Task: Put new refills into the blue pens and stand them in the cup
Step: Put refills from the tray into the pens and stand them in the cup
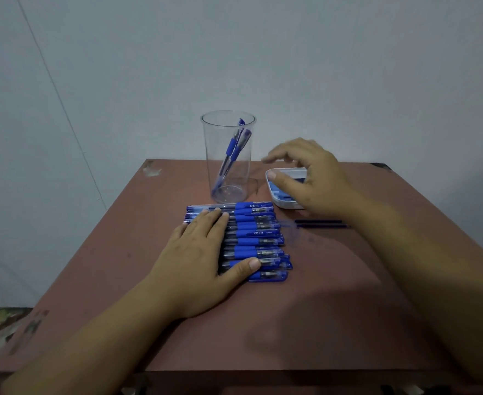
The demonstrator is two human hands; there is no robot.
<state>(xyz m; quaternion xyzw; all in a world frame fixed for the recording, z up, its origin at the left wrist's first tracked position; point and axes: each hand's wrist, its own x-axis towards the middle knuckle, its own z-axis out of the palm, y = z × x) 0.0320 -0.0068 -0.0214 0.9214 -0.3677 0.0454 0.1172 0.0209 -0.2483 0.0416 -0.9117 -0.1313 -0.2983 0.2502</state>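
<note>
Several blue pens lie side by side in a row in the middle of the brown table. My left hand rests flat on the row's left part, fingers spread, thumb on a near pen. A clear plastic cup stands behind the row with two blue pens leaning inside. My right hand hovers over a small white tray to the right of the cup, fingers apart and holding nothing that I can see. Two dark refills lie on the table by the right wrist.
A pale wall stands right behind the table's far edge. The tray holds bluish items, mostly hidden by my right hand. The floor shows past the table's left edge.
</note>
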